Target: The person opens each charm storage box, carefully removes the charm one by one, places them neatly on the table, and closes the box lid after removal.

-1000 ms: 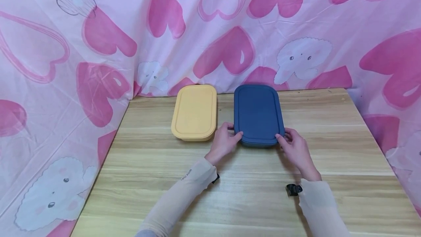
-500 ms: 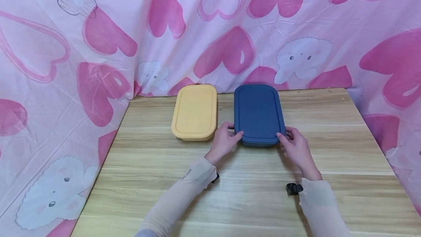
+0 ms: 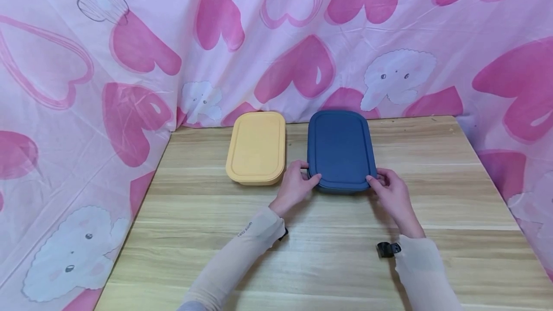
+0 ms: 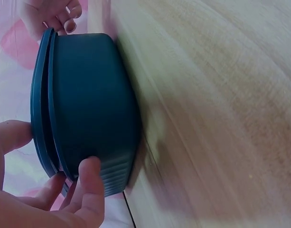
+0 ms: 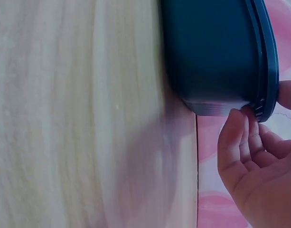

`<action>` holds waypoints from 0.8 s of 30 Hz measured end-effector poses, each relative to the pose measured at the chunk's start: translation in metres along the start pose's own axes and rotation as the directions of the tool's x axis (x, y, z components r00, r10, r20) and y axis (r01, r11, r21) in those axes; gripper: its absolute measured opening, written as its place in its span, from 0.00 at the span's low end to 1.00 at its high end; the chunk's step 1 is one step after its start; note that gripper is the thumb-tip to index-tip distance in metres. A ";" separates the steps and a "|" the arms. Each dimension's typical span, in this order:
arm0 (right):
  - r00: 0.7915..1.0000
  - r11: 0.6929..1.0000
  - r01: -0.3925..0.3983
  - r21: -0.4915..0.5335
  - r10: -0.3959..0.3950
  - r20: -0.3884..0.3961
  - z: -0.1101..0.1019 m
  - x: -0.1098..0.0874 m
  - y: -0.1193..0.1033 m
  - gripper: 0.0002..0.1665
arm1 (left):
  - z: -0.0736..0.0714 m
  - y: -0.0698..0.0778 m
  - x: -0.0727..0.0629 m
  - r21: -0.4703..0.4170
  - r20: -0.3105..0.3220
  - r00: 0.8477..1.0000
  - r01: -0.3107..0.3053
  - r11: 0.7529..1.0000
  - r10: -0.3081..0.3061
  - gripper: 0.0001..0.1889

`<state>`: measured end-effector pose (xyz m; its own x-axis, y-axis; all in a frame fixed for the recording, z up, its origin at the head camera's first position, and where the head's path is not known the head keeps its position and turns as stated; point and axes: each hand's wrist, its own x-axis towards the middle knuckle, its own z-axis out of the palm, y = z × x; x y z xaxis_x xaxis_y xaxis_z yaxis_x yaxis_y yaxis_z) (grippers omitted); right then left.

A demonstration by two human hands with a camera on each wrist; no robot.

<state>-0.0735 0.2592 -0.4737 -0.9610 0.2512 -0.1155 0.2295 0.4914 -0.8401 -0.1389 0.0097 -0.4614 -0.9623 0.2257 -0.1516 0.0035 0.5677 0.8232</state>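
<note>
A dark blue food container [image 4: 90,95] with a matching lid [image 3: 341,150] rests on the wooden table. My left hand [image 3: 294,187] grips the lid's near left corner, thumb on top and fingers under the rim, one fingertip against the container's wall. At the near right corner my right hand [image 3: 394,199] pinches the lid between thumb and fingers. In the left wrist view a thin gap shows between lid and container rim along the near side. The container's inside is hidden.
To the left stands a yellow lidded container [image 3: 257,148]. Behind both containers hangs a pink curtain [image 3: 294,23] with hearts, reaching the far edge of the wooden table [image 3: 194,253].
The lid's near right corner has shifted slightly to the right and up, with my right hand moving along. My left hand has barely moved. The yellow container stays put.
</note>
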 end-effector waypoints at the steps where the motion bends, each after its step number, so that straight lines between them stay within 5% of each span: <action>1: 1.000 1.000 -0.003 0.002 0.003 0.000 0.000 0.000 0.001 0.35 | 0.000 0.000 0.000 0.004 0.000 1.000 -0.004 1.000 0.004 0.27; 24: 0.998 0.968 -0.062 0.244 0.057 0.027 -0.004 0.001 0.008 0.32 | 0.002 0.002 -0.002 0.121 0.047 0.998 -0.042 0.992 0.037 0.25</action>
<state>-0.0722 0.2665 -0.4782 -0.9503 0.2557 -0.1774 0.2438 0.2569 -0.9352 -0.1363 0.0121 -0.4606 -0.9478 0.2831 -0.1469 0.0767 0.6493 0.7566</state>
